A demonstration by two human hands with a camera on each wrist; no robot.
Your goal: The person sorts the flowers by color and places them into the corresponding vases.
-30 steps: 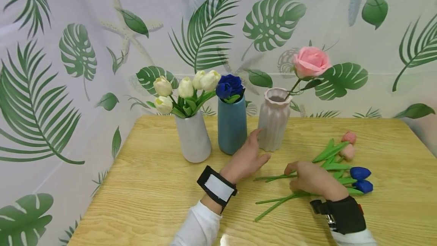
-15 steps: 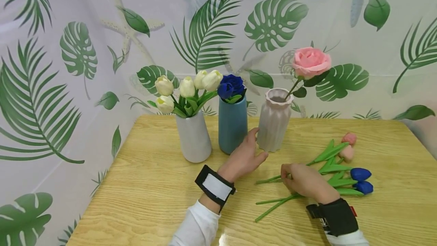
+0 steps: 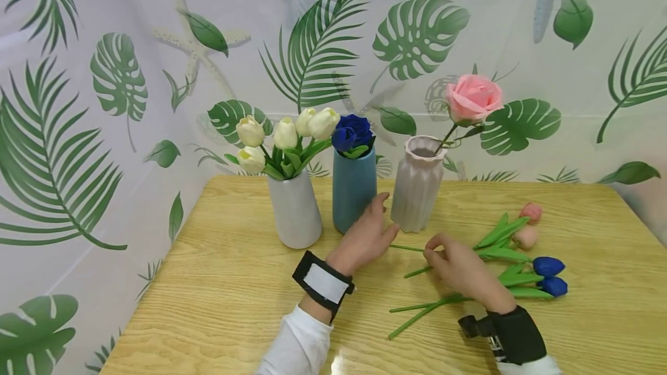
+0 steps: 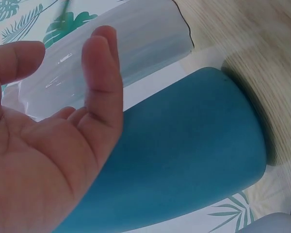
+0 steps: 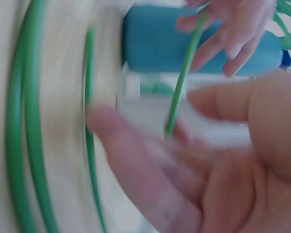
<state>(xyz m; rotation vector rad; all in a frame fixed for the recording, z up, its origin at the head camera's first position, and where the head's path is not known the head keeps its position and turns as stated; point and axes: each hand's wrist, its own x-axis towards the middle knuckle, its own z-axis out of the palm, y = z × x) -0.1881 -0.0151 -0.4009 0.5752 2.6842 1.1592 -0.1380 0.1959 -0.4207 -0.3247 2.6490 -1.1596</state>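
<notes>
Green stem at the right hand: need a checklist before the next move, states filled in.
1. Green stem in the right hand's grip: ok, it appears pinched; tightness cannot tell.
2. Which bloom it carries: cannot tell, the hand covers its middle.
3. Left hand empty: ok, holds nothing.
4. Left hand off the teal vase: cannot tell; it overlaps the vase in view.
5. Pale pink vase upright with room: ok, only a pink rose leans in its mouth.
6. Stem end up at that mouth: not ok, it is lower, by the left hand.
</notes>
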